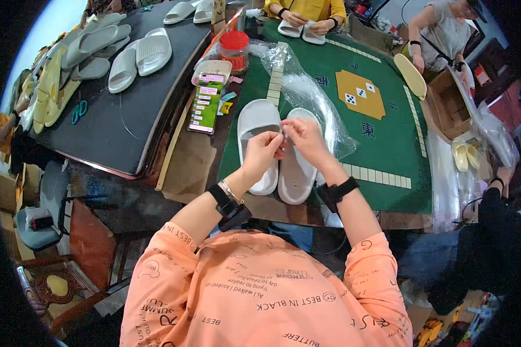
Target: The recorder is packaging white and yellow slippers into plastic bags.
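Two pale grey slide slippers lie side by side in front of me, toes pointing away. My left hand (pixel 263 152) is over the left slipper (pixel 260 113), its fingers closed in a pinch near the strap's inner edge. Close against it, my right hand (pixel 308 140) also pinches, above the right slipper (pixel 297 179). The fingertips of both hands meet between the two straps. Whatever they hold is too small and too covered to make out.
A phone (pixel 207 104) leans left of the slippers, by a red-lidded jar (pixel 234 49). Clear plastic bags (pixel 312 92) lie beyond. More slippers (pixel 150 52) cover the black table (pixel 118 130). Two people work across the green mat (pixel 382 139); a cardboard box (pixel 448 104) stands at right.
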Available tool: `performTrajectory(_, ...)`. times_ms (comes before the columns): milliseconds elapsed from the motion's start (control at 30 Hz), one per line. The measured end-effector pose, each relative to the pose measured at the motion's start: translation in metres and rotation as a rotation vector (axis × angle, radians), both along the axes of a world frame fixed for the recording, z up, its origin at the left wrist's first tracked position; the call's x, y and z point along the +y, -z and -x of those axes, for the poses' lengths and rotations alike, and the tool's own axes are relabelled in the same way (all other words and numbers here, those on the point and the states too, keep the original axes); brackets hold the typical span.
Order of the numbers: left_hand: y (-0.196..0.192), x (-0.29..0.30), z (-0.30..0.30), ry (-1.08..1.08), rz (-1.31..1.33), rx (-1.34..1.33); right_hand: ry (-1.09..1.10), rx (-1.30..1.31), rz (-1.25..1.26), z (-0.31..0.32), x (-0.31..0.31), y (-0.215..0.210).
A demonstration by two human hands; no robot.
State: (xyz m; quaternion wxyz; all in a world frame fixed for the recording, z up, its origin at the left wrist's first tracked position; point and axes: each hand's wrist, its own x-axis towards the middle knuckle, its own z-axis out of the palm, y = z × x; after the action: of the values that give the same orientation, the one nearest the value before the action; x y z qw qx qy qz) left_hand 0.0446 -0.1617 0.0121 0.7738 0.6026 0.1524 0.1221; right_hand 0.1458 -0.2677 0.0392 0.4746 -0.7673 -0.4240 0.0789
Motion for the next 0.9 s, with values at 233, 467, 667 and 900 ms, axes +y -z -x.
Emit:
performTrajectory(233, 0.000, 0.013, 0.010, 0.066, -0.362, 0.118, 0.111, -0.341, 0.121, 0.017, 0.016, 0.012)
performTrajectory(467, -0.015, 0.105, -0.052, -0.237, -1.145, -0.074, 0.040, -0.726, 0.589, 0.043, 0.022, 0.007)
performTrajectory(667, 0.027, 0.115, -0.112, 0.303, -1.367, 0.200, 0.174, -0.816, 0.682, 0.047, 0.054, 0.025)
performTrajectory(900, -0.004, 0.116, -0.118, 0.666, -1.033, 0.287, 0.237, -0.834, 0.625, 0.034, 0.068, 0.029)
